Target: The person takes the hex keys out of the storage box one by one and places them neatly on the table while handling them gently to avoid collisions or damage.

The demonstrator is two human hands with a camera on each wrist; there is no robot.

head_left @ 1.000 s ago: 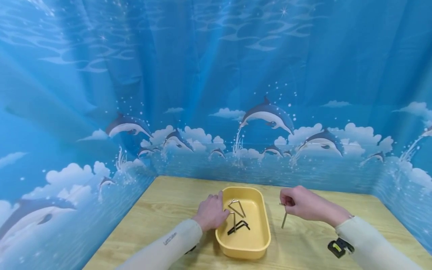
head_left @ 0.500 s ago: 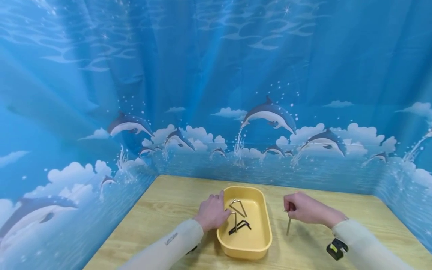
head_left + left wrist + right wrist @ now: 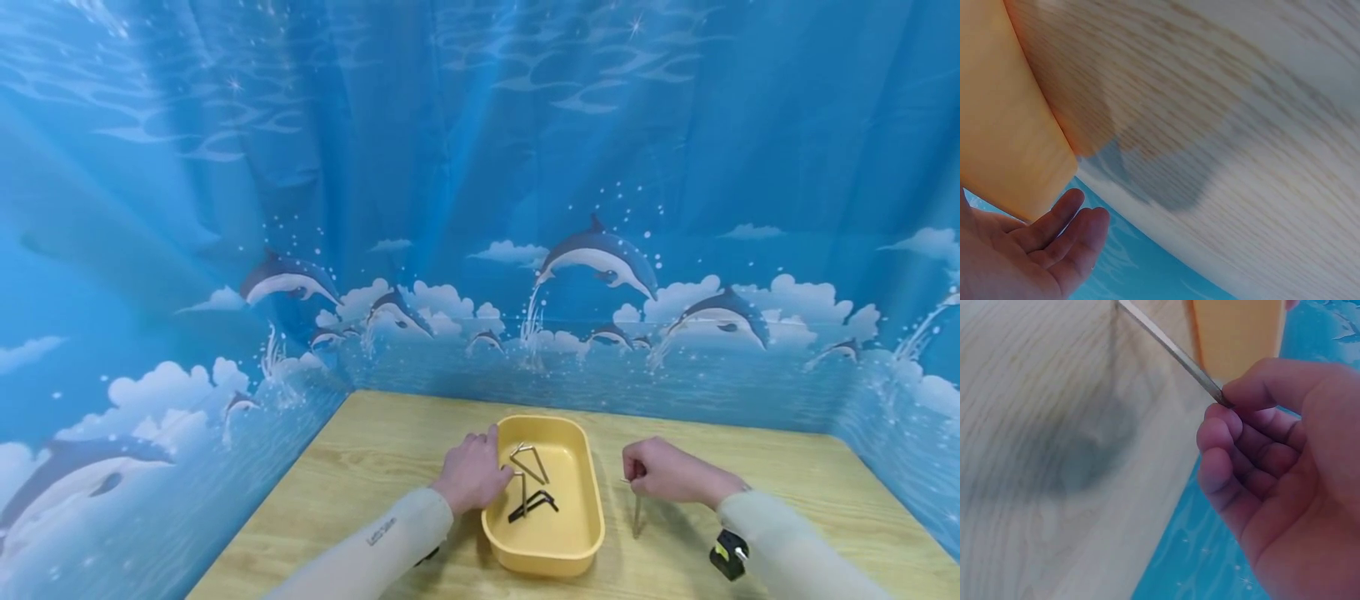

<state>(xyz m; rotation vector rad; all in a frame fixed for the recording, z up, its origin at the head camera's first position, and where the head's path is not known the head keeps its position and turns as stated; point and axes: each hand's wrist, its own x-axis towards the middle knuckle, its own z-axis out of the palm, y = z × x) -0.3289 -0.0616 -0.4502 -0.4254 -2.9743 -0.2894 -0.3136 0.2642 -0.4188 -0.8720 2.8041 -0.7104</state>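
Observation:
My right hand pinches a silver L-shaped hex key between thumb and fingertips, to the right of the yellow tray. The key's long arm points down, its tip close over the table; its short arm sticks out left of the fingers. In the right wrist view, the hex key runs from my fingertips toward the tabletop. My left hand grips the tray's left rim, its thumb over the edge. Inside the tray lie silver hex keys and black hex keys.
The wood-grain table extends on both sides of the tray. A blue curtain printed with dolphins surrounds its back and sides. A small black device is strapped at the right wrist.
My right hand has lowered toward the table with the hex key, which now hangs more upright. The left hand and tray have stayed in place.

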